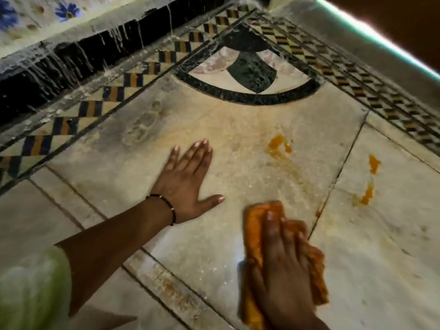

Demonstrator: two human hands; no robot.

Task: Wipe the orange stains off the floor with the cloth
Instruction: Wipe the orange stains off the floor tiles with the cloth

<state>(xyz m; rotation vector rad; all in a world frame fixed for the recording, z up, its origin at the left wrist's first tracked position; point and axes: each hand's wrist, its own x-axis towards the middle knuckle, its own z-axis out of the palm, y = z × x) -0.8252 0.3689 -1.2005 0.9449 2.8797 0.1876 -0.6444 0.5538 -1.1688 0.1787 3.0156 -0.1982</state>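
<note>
**Cloth on the floor, three stains yet to reach**

The person's right hand (pixel 283 263) presses an orange cloth (pixel 256 225) flat onto the marble floor (pixel 381 270), fingers laid over it and curling slightly round its folds. The left hand (pixel 188 182) rests spread on the floor to the left of it, fingers straight and holding nothing; a beaded bracelet (pixel 172 210) circles that wrist.

The step in hand looks like the wiping stroke itself, with the cloth near the person and the stains farther off. Three orange stains show: one blotch (pixel 277 142) beyond the cloth, with a faint smear trailing toward it, and two to the right across a floor joint, an upper one (pixel 373 163) and a lower one (pixel 366 196). The next move likely calls for pushing the cloth forward over the nearest blotch, then right across the joint.

There is one cloth and there are two hands.
</note>
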